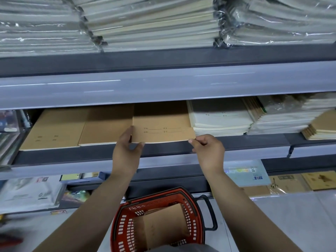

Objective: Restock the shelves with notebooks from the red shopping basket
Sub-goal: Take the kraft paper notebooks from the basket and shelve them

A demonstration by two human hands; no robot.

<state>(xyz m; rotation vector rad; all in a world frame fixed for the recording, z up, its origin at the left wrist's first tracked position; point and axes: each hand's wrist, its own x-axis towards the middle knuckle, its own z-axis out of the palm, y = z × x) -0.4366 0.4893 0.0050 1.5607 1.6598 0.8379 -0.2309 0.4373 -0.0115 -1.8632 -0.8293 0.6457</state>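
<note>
- The left hand (127, 148) grips the near left corner of a flat brown paper notebook (161, 122), with the thumb on top.
- The right hand (207, 150) pinches its near right corner.
- The notebook lies on the grey metal shelf (72, 155), between a brown notebook stack (107, 124) and a cream notebook stack (220, 119).
- The red plastic shopping basket (125, 224) stands on the floor below, with brown notebooks (163, 226) inside.

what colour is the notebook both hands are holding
Kraft brown, with printed lines on its cover; notebook, head view.
</note>
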